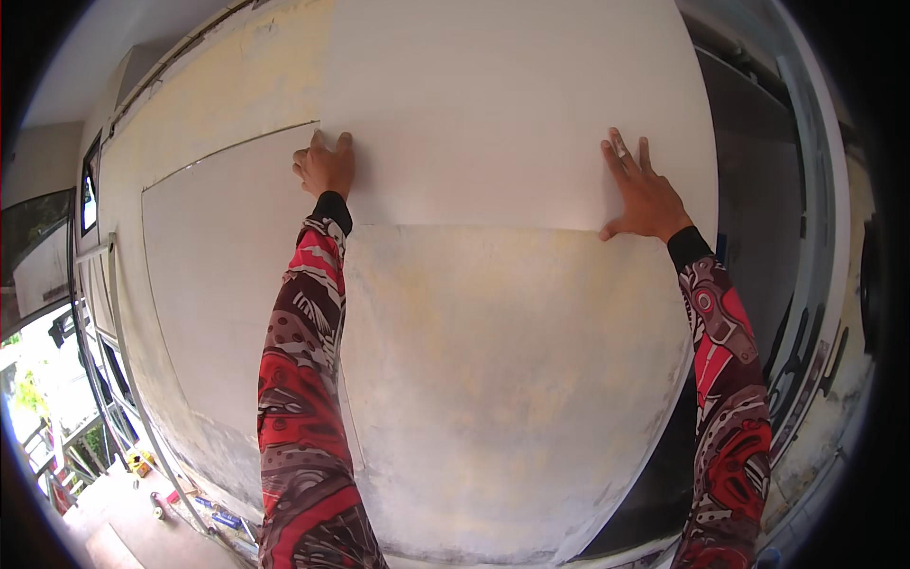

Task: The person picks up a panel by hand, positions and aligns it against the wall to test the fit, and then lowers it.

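A large smooth white panel (493,114) lies flat against the upper part of a patchy yellowish-grey wall (512,351). Near its lower left corner my left hand (325,168) touches it at the edge, fingers bent and apart. My right hand (647,197) rests against the lower right of the panel, fingers spread and the thumb close to the bottom edge. Pale smudges mark some fingers. To the left, a second white panel (223,256) sits against the wall, partly hidden by my left sleeve. Both arms are raised in red patterned sleeves.
At the right, a dark opening (758,190) borders the wall beside a pale frame (825,142). A metal frame (118,303) leans at the left. Tools and small items, among them a blue one (226,520), lie on the floor (118,517) at lower left.
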